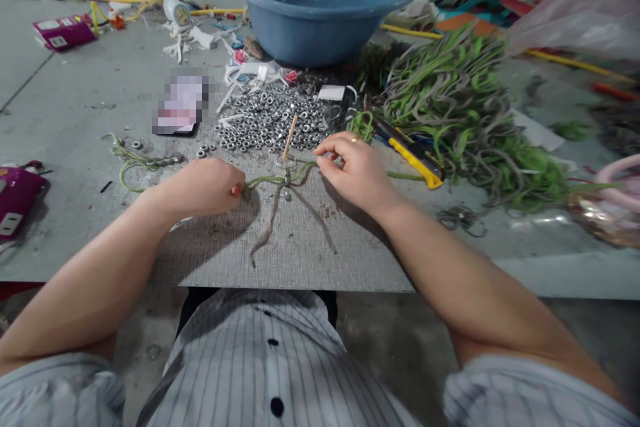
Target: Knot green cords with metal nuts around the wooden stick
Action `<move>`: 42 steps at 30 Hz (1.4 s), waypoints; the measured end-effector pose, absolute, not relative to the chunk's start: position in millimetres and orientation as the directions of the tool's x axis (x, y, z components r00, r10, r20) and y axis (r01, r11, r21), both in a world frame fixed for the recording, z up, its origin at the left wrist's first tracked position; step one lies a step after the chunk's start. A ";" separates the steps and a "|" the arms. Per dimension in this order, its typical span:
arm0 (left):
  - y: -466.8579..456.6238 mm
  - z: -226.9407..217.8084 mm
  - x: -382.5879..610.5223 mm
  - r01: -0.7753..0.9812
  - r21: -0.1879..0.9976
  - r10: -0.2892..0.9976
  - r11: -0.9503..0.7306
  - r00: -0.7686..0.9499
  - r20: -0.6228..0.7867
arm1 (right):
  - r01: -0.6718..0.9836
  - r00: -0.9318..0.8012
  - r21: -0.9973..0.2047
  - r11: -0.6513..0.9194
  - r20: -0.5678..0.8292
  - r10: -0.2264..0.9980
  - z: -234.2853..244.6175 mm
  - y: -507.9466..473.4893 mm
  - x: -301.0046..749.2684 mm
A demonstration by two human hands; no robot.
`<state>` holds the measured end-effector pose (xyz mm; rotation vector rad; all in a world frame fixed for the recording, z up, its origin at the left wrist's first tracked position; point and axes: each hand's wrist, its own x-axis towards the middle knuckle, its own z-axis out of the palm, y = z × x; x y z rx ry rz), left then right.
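Green cord [263, 180] runs between my two hands, just above the table's front part. My left hand [203, 188] is closed in a fist around its left stretch. On the other side my right hand [357, 170] has its fingers curled, with thumb and fingertips pinching the right stretch. Between them sits a small cluster of metal nuts [287, 177] where the cords meet. Two grey cord ends [267, 230] trail from it toward my body. A thin wooden stick [291, 137] stands up behind the cluster. Inside both hands the cord is hidden.
Loose metal nuts [270, 113] are heaped ahead, before a large blue basin [320, 13]. A phone [180, 103] lies left of them. On the right are a yellow-black utility knife [413, 157] and a pile of green-grey cords [450, 107]. A knotted green cord [133, 163] lies left.
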<state>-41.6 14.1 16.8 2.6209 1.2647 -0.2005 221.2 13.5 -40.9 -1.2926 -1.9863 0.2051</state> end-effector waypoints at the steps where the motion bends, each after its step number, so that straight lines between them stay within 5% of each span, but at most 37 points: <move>1: 14.0 16.0 -39.4 0.788 0.282 0.778 -0.547 0.603 -0.175 | 0.710 -0.217 -0.500 0.496 0.514 0.830 -40.0 12.8 221.0; 4: 12.5 11.0 -31.7 0.583 0.787 0.850 -0.201 0.504 -0.156 | 0.652 -0.238 -0.504 0.567 0.574 0.784 -36.0 9.2 219.4; 6: 10.1 6.9 -25.0 0.357 0.931 0.866 0.077 0.438 -0.240 | 0.602 -0.267 -0.524 0.602 0.578 0.771 -32.3 5.5 217.0; 11: 4.9 0.8 -11.2 0.018 0.930 0.853 0.366 0.393 -0.344 | 0.521 -0.426 -0.564 0.640 0.477 0.768 -26.4 -4.3 206.3; 20: 6.1 1.0 -11.1 -0.124 0.905 0.864 0.407 0.372 -0.338 | 0.556 -0.584 -0.482 0.677 0.353 0.731 -37.4 -8.7 197.4; 24: 8.6 -5.7 -12.6 0.010 0.958 0.918 0.285 0.283 -0.276 | 0.558 -0.579 -0.480 0.677 0.359 0.732 -37.2 -6.2 199.8; 28: 1.1 -11.3 -16.3 0.300 0.938 0.985 -0.172 0.059 0.162 | 0.626 -0.549 -0.452 0.636 0.324 0.771 -32.0 -6.3 199.8; 31: -13.6 -7.8 -16.0 0.428 0.792 0.895 -0.436 0.295 0.333 | 0.679 -0.549 -0.405 0.613 0.275 0.789 -30.5 -7.2 198.3; 35: -25.7 -5.5 -9.2 0.266 0.670 0.647 -0.693 0.639 0.415 | 0.696 -0.560 -0.347 0.629 0.286 0.778 -34.1 -7.7 197.4; 38: -23.5 -11.7 -5.6 0.227 0.578 0.537 -0.784 0.715 0.448 | 0.674 -0.571 -0.333 0.659 0.332 0.751 -36.1 -8.7 198.0; 42: -14.8 -22.5 -7.2 0.373 0.514 0.614 -0.773 0.644 0.456 | 0.652 -0.594 -0.316 0.689 0.352 0.724 -32.9 -11.2 197.9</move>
